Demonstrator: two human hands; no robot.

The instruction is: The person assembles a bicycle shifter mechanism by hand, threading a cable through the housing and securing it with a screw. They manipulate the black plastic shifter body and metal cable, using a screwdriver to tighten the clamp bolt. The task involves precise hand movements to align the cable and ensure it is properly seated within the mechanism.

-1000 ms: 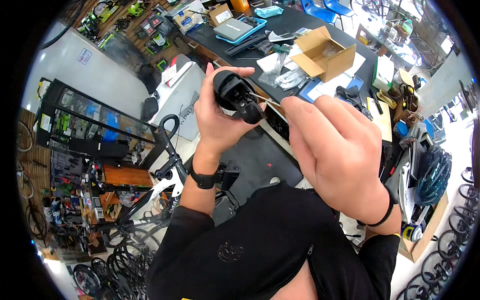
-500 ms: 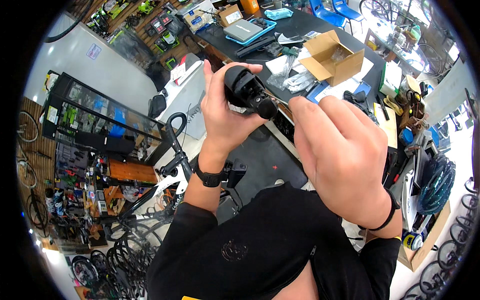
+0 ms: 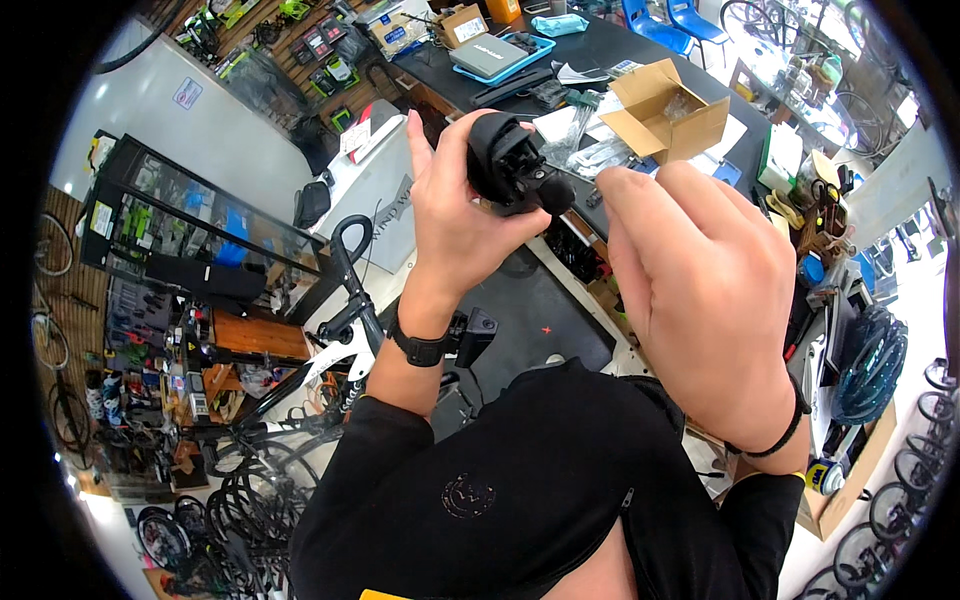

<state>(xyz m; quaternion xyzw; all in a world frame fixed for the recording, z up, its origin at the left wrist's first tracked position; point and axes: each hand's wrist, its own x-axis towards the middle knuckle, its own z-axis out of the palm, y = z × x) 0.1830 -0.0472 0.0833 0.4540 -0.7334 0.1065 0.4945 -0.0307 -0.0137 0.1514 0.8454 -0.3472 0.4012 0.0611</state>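
My left hand (image 3: 455, 205) is wrapped round a black part (image 3: 515, 170) with a rounded shell, a small bolt and a knob-like end; its exact kind I cannot make out. That end points toward my right hand (image 3: 690, 250). The right fingers are pinched together just to the right of the part, apart from it. What they hold is mostly hidden; only a small dark bit (image 3: 594, 198) shows at the fingertips. A black watch (image 3: 420, 346) is on my left wrist.
Beyond my hands stands a dark workbench (image 3: 440, 72) with an open cardboard box (image 3: 665, 118), plastic bags, papers and a blue tray (image 3: 545, 50). A white bicycle frame (image 3: 345, 362) with a black drop handlebar (image 3: 350, 240) stands at left. A helmet (image 3: 868, 365) is at right.
My right hand has drawn slightly right, away from the black part; a thin metal rod seen between them earlier no longer shows. My left hand has shifted a little right with the part.
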